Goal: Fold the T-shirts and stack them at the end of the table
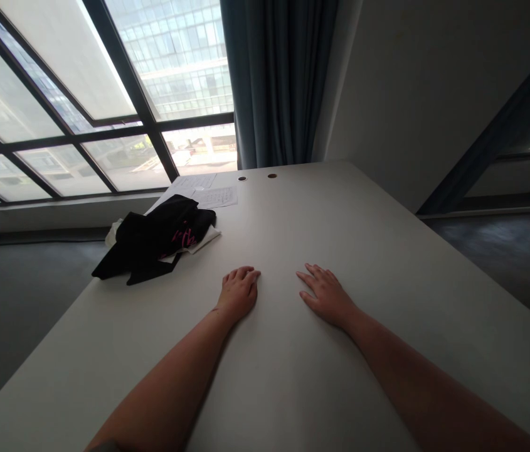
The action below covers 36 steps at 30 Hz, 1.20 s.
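Note:
My left hand (pixel 239 292) rests palm down on the white table (pixel 274 364), its fingers slightly curled and holding nothing. To its right, my right hand (pixel 323 292) lies on the same surface with its fingers spread and nothing in them. The two hands are apart. A crumpled black cloth item (pixel 152 235) with pink lettering lies at the table's left edge, beyond my left hand, which does not touch it. Some white material shows from under the black cloth.
Printed papers (pixel 216 197) lie behind the black cloth. Two round holes (pixel 243 179) are set in the table's far end. Beyond stand a dark blue curtain (pixel 276 81), a wall on the right and large windows (pixel 180 56) on the left.

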### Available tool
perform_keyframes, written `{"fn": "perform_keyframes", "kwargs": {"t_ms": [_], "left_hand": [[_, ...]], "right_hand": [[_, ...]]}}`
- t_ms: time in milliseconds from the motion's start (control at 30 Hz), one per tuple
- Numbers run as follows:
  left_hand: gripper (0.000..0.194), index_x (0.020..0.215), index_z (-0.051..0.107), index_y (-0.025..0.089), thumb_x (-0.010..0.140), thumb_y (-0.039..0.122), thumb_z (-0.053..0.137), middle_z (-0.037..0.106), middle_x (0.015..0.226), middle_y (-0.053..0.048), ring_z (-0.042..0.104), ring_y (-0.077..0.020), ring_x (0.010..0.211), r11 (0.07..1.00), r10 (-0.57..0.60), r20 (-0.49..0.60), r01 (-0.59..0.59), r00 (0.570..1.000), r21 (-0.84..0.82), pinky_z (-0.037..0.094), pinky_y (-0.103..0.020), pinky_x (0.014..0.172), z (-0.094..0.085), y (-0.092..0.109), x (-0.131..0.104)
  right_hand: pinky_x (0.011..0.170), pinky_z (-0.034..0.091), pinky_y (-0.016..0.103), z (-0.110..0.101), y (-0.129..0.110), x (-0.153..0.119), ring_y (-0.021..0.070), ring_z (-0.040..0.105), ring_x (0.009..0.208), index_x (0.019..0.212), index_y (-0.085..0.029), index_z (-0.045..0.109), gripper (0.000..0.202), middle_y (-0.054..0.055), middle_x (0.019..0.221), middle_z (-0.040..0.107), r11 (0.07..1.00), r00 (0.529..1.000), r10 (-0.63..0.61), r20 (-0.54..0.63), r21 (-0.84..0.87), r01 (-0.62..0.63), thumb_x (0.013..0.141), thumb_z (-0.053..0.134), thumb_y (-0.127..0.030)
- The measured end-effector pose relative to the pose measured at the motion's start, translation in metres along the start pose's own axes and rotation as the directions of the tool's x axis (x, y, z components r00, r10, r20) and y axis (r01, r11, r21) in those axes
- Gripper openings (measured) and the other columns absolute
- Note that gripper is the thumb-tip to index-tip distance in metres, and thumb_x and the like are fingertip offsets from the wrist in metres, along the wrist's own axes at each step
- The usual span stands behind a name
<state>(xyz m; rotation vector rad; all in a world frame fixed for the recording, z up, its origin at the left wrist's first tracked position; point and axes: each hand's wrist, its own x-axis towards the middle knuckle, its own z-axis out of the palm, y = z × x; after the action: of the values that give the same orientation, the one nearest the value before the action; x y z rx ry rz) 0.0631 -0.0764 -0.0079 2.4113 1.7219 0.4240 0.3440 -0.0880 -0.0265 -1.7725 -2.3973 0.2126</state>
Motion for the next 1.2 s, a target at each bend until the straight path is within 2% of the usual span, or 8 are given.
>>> {"fn": "perform_keyframes", "kwargs": {"t_ms": [600, 700, 800, 1000, 1100, 1200], "left_hand": [[0.040, 0.134, 0.063, 0.029, 0.096, 0.027, 0.052, 0.057, 0.145, -0.007, 0.051, -0.0279, 0.132, 0.999, 0.023, 0.003, -0.023, 1.000, -0.036, 0.039, -0.049, 0.112, -0.002, -0.005, 0.001], [0.040, 0.133, 0.063, 0.027, 0.094, 0.027, 0.054, 0.055, 0.146, -0.008, 0.051, -0.0288, 0.133, 0.998, 0.021, -0.037, -0.023, 0.999, -0.062, 0.041, -0.050, 0.112, 0.000, -0.015, 0.004], [0.039, 0.131, 0.065, 0.027, 0.093, 0.026, 0.057, 0.054, 0.146, -0.009, 0.051, -0.0301, 0.133, 0.998, -0.015, -0.135, 0.007, 0.991, -0.063, 0.041, -0.050, 0.113, 0.002, -0.030, 0.008], [0.039, 0.129, 0.067, 0.025, 0.090, 0.022, 0.061, 0.051, 0.148, -0.012, 0.047, -0.0327, 0.137, 0.991, -0.137, -0.330, 0.132, 0.934, -0.035, 0.040, -0.053, 0.116, -0.006, -0.061, 0.016], [0.038, 0.127, 0.067, 0.022, 0.090, 0.021, 0.061, 0.045, 0.152, -0.013, 0.045, -0.0326, 0.141, 0.977, -0.208, -0.424, 0.206, 0.881, -0.052, 0.037, -0.052, 0.120, -0.015, -0.079, 0.018], [0.043, 0.132, 0.064, 0.018, 0.089, 0.020, 0.061, 0.033, 0.159, -0.015, 0.044, -0.0322, 0.143, 0.955, -0.294, -0.491, 0.270, 0.820, -0.120, 0.037, -0.047, 0.121, -0.023, -0.100, 0.018]], "right_hand": [[0.125, 0.019, 0.051, -0.003, -0.002, -0.001, 0.0314, 0.032, 0.152, 0.153, -0.020, 0.051, 0.059, 0.015, 0.165, 0.036, 1.000, 1.000, 0.003, 0.013, 0.002, -0.003, 0.097, 0.048, -0.037], [0.124, 0.020, 0.051, -0.002, -0.001, -0.001, 0.0313, 0.032, 0.152, 0.153, -0.020, 0.051, 0.059, 0.015, 0.164, 0.036, 1.000, 1.000, 0.000, 0.003, 0.005, 0.000, 0.097, 0.048, -0.037], [0.124, 0.020, 0.050, -0.003, -0.002, -0.001, 0.0309, 0.032, 0.151, 0.153, -0.020, 0.051, 0.059, 0.015, 0.164, 0.036, 1.000, 1.000, 0.002, 0.004, 0.001, -0.002, 0.097, 0.048, -0.037], [0.125, 0.019, 0.050, -0.002, -0.002, -0.001, 0.0304, 0.031, 0.152, 0.153, -0.021, 0.051, 0.058, 0.014, 0.165, 0.035, 1.000, 1.000, 0.008, 0.010, -0.005, -0.008, 0.097, 0.049, -0.038], [0.125, 0.019, 0.050, -0.001, -0.002, -0.001, 0.0305, 0.031, 0.152, 0.153, -0.021, 0.051, 0.058, 0.014, 0.165, 0.035, 1.000, 1.000, 0.007, 0.003, -0.003, -0.007, 0.097, 0.049, -0.037], [0.125, 0.019, 0.050, -0.002, -0.003, -0.001, 0.0304, 0.032, 0.152, 0.152, -0.020, 0.052, 0.058, 0.014, 0.165, 0.036, 1.000, 1.000, 0.008, 0.005, -0.002, -0.008, 0.097, 0.049, -0.037]]}}
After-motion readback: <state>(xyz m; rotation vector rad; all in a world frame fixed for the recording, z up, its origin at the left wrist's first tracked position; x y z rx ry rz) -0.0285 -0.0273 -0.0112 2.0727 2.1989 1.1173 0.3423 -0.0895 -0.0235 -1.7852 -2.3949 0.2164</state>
